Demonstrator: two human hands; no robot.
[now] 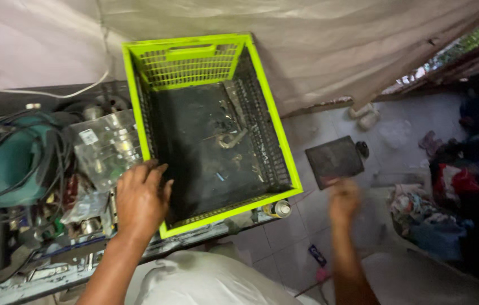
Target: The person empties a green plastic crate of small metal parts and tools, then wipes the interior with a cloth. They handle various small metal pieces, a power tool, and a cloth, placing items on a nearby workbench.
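Dim, soft daylight under a cloth canopy.
Brightness entered at upper right; the right hand [344, 199] was motion-blurred, and edges bowed.
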